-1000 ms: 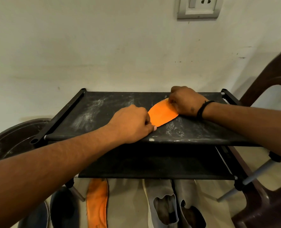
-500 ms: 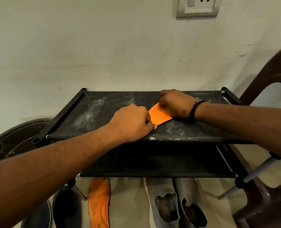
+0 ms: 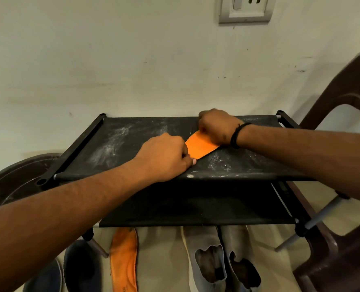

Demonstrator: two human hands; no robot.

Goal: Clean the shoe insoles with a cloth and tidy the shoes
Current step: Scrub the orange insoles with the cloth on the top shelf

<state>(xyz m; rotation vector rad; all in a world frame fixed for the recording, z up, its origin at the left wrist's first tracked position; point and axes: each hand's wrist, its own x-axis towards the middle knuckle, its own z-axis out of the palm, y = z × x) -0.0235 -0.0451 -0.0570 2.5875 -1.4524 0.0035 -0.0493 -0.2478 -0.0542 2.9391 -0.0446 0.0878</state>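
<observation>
Head view: thin flexible orange foam insole (image 3: pixel 201 146) on dusty black fabric shelf (image 3: pixel 120 144). Left hand (image 3: pixel 164 158) fingers pinch its near end; right hand (image 3: pixel 217 127) fingers curled, contents hidden. Judged light, bendy; best held at ends.

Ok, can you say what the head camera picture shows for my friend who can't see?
Two hands, left hand and right hand, hold an orange insole on a dusty black shoe rack. Grey shoes and another orange insole lie below.
</observation>
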